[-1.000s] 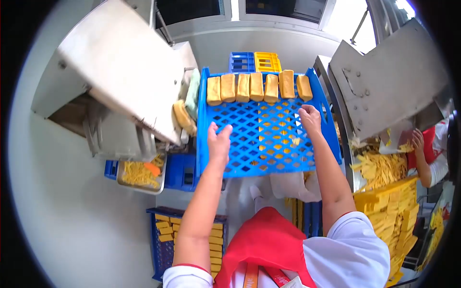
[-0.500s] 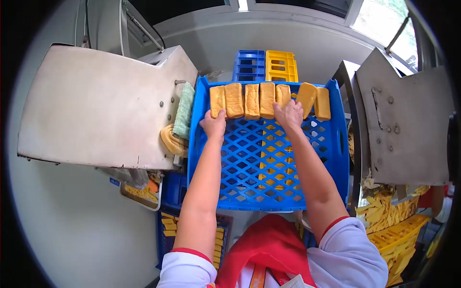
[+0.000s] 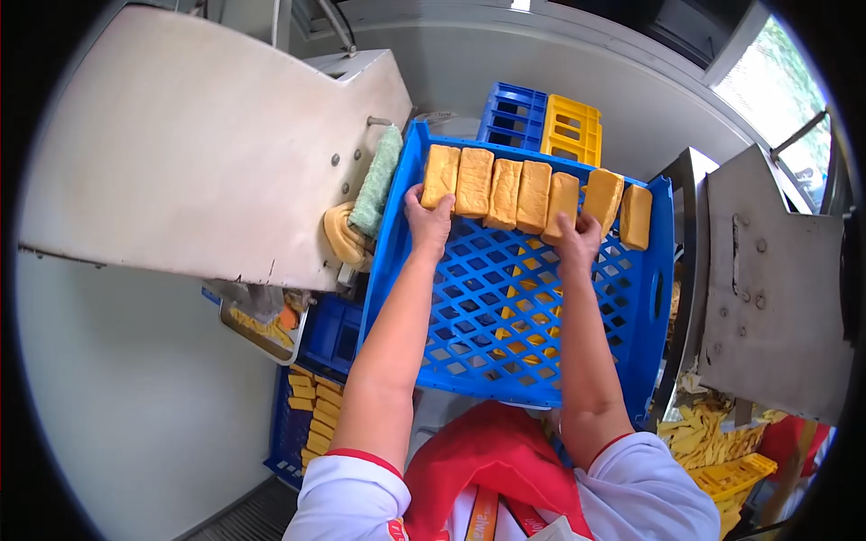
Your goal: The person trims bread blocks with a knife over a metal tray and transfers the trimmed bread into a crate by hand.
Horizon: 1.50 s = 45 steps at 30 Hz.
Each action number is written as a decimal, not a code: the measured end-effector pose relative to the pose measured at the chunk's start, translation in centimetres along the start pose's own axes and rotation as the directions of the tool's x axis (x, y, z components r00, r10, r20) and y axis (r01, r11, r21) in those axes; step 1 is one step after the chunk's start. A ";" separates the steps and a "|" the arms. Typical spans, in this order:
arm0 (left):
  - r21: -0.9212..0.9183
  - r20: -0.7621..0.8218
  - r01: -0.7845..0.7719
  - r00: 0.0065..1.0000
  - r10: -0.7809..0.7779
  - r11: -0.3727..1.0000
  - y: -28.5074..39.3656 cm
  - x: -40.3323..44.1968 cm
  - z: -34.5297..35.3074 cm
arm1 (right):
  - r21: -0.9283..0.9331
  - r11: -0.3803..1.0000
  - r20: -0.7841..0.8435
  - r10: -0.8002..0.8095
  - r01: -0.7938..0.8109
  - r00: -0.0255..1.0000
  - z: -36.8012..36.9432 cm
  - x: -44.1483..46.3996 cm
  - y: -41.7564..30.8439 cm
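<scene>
A row of several golden bread loaves (image 3: 532, 194) lies along the far side of a blue plastic crate (image 3: 532, 389) with a lattice bottom. My left hand (image 3: 429, 225) grips the near end of the leftmost loaf (image 3: 441, 176), its thumb on the front and its fingers around the outer side. My right hand (image 3: 577, 243) is closed at the near end of the fifth loaf (image 3: 561, 203), thumb on its face. Its fingers are at the gap beside the sixth loaf (image 3: 603, 197), which leans slightly. The last loaf (image 3: 635, 218) stands apart near the right wall.
Metal machine housings flank the crate on the left (image 3: 198, 144) and right (image 3: 776, 288). A green cloth roll (image 3: 377, 185) hangs by the left wall. Blue (image 3: 512, 115) and yellow (image 3: 572, 131) crates stand behind. Yellow strips (image 3: 713, 433) are heaped at lower right.
The view has turned, so the crate appears tilted. Gaps among the left five loaves have narrowed, with the fifth now beside the fourth. My right hand has shifted onto the fifth loaf's near end.
</scene>
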State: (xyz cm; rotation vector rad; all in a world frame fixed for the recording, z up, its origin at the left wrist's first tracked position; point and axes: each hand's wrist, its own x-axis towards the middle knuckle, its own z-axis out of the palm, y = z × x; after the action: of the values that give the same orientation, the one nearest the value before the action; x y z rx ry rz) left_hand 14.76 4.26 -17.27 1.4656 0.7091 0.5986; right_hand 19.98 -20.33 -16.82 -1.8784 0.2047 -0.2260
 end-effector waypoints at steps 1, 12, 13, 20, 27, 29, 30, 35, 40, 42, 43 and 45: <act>0.000 -0.015 0.001 1.000 -0.001 1.000 0.9 -0.4 0.0 | 0.223 0.948 0.019 0.230 -0.228 0.973 -0.8 -0.4 -1.2; -0.355 -0.047 0.193 0.973 -0.224 0.915 4.3 -8.6 -1.8 | 0.672 0.567 0.376 0.292 -0.475 0.880 -4.4 -3.3 -2.1; -0.443 -0.017 0.151 0.984 -0.177 0.883 5.3 -9.4 -2.1 | 0.683 0.559 0.388 0.269 -0.470 0.882 -5.2 -3.2 -2.1; -0.396 -0.217 -0.338 0.938 0.270 0.854 14.4 -16.5 -11.5 | 0.742 0.536 0.518 -0.075 -0.403 0.852 -9.7 -9.9 -11.7; -0.489 -0.375 -0.470 0.874 0.310 0.735 17.7 -29.6 -33.0 | 0.695 0.537 0.689 -0.306 -0.479 0.657 -7.8 -28.6 -20.1; -0.636 -0.436 -0.483 0.868 0.237 0.602 17.8 -33.8 -40.3 | 0.615 0.545 0.783 -0.338 -0.570 0.522 -4.9 -34.8 -21.0; -0.533 -0.504 -0.529 0.825 0.254 0.660 16.8 -35.4 -43.8 | 0.598 0.564 0.789 -0.289 -0.569 0.542 -2.7 -38.5 -21.1; -0.340 -0.787 -0.593 0.604 0.124 0.730 8.3 -41.7 -58.4 | 0.287 0.743 0.958 -0.213 -0.605 0.194 7.9 -56.0 -18.4; -0.331 -0.921 -0.543 0.364 -0.140 0.772 -3.8 -47.4 -67.2 | -0.056 0.806 0.993 -0.020 -0.590 -0.121 16.5 -70.6 -10.9; -0.329 -0.940 -0.516 0.254 -0.226 0.791 -9.0 -48.7 -70.1 | -0.168 0.814 0.973 0.045 -0.556 -0.229 20.3 -74.8 -6.3; -0.322 -0.946 -0.477 0.194 -0.260 0.817 -11.6 -49.1 -71.1 | -0.219 0.808 0.960 0.080 -0.547 -0.267 22.0 -76.6 -4.1; -0.319 -0.946 -0.432 0.099 -0.307 0.843 -16.9 -49.2 -72.7 | -0.303 0.799 0.930 0.129 -0.520 -0.344 25.7 -79.8 0.9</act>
State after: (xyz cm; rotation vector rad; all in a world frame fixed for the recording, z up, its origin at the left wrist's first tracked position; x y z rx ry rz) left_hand -73.10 15.84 -29.21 0.2590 1.3791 1.8399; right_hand -50.50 23.13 -29.88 -1.0141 -0.4191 1.7242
